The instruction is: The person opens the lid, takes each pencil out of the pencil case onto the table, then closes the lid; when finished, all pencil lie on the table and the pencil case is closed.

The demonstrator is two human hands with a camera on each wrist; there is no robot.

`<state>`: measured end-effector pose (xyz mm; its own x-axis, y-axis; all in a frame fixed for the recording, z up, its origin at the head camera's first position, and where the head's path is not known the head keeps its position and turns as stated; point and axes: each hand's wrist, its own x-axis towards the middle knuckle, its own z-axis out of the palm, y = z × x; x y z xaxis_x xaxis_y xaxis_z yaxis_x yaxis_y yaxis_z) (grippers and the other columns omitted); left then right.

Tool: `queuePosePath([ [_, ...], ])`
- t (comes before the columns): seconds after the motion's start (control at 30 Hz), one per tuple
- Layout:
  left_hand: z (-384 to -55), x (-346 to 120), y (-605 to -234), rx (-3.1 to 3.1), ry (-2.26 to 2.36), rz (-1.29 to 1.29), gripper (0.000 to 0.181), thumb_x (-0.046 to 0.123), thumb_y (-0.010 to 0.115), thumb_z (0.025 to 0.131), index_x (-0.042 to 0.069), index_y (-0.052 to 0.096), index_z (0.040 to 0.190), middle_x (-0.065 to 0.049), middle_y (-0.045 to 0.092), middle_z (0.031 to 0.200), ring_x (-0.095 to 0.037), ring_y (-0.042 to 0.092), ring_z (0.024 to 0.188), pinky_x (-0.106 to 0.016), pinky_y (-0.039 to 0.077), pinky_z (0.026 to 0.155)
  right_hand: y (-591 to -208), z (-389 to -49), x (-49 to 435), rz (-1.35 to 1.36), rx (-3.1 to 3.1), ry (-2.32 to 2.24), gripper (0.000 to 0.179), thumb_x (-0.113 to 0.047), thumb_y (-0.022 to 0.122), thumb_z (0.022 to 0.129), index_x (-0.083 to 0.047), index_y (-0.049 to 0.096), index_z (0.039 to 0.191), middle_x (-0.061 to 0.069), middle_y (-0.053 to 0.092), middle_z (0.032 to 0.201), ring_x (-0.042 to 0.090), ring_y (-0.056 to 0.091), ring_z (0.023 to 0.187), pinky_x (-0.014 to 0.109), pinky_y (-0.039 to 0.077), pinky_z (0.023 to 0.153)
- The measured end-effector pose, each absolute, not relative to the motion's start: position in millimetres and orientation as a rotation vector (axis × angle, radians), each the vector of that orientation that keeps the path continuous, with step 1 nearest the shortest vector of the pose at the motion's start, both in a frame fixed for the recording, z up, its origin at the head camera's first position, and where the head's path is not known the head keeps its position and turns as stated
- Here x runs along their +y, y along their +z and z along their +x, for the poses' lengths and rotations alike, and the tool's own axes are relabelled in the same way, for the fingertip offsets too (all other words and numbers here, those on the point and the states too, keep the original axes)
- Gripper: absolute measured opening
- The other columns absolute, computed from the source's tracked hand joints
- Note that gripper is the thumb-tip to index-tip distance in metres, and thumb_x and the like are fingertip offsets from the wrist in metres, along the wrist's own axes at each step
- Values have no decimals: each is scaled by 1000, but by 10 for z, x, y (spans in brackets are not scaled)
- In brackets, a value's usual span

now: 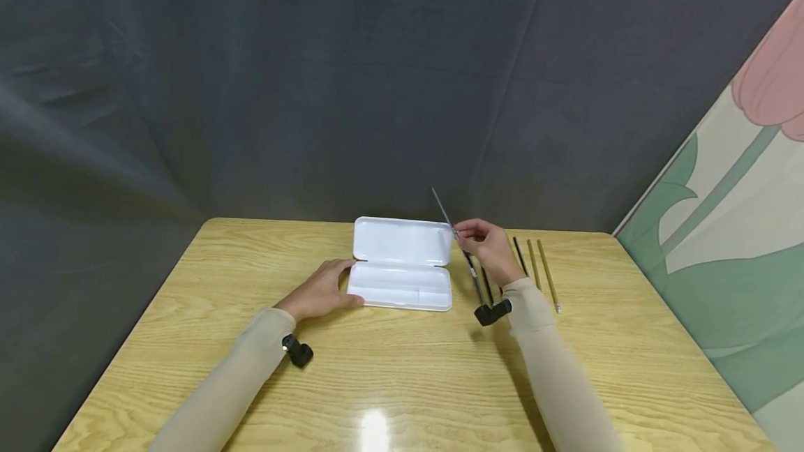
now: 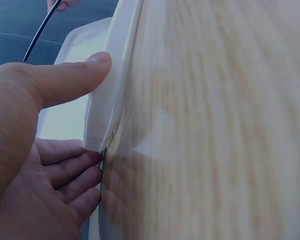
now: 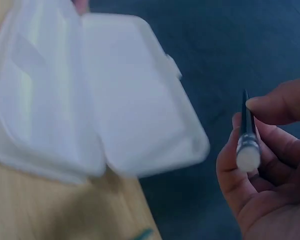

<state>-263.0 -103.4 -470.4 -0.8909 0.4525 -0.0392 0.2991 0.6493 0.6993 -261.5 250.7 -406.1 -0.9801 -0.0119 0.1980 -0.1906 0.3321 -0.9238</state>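
Note:
A white pencil case (image 1: pixel 402 239) lies unfolded on the table, its lid to the back and its divided tray to the front. My left hand (image 1: pixel 319 291) holds the case's left end, thumb along the front wall and fingers against the end. My right hand (image 1: pixel 493 251) pinches a dark pencil (image 1: pixel 442 206) between thumb and fingers, raised beside the right edge of the lid. The held pencil slants, its white eraser (image 3: pixel 248 157) facing the right wrist camera. No pencil shows in the tray.
Several pencils lie to the right of the case, among them a black pencil (image 1: pixel 520 255) and a yellow pencil (image 1: pixel 549 276), partly behind my right hand. A dark curtain (image 1: pixel 352 89) hangs behind the wooden table (image 1: pixel 402 368); a flowered cloth (image 1: pixel 722 243) hangs at the right.

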Motion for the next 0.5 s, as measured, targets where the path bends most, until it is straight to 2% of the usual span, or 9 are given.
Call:
queuePosePath([
  [0.17, -2627, -1033, -4696, 2666, 1062, 608, 91, 50, 80, 83, 16, 38, 157, -11, 36, 163, -32, 30, 153, -57, 31, 123, -3971, -2566, 2853, 81, -2373, 1714, 30, -2, 62, 97, 9, 62, 125, -5, 64, 94, 0, 62, 82, 15, 57, 74],
  [0.33, -2608, -1027, -4681, 2667, 1063, 601, 92, 49, 81, 83, 16, 38, 157, -11, 36, 163, -33, 30, 153, -57, 31, 123, -3940, -2462, 3240, -40, -2395, 1607, 32, -7, 60, 100, 6, 60, 129, -10, 64, 96, -1, 63, 86, 18, 58, 78],
  [0.5, -2596, -1014, -4676, 2659, 1065, 600, 92, 50, 80, 83, 17, 37, 157, -11, 35, 163, -32, 30, 154, -57, 30, 123, -3980, -2355, 3622, -216, -2434, 1483, 34, -12, 60, 101, 5, 60, 130, -16, 63, 92, -5, 62, 81, 15, 57, 73],
])
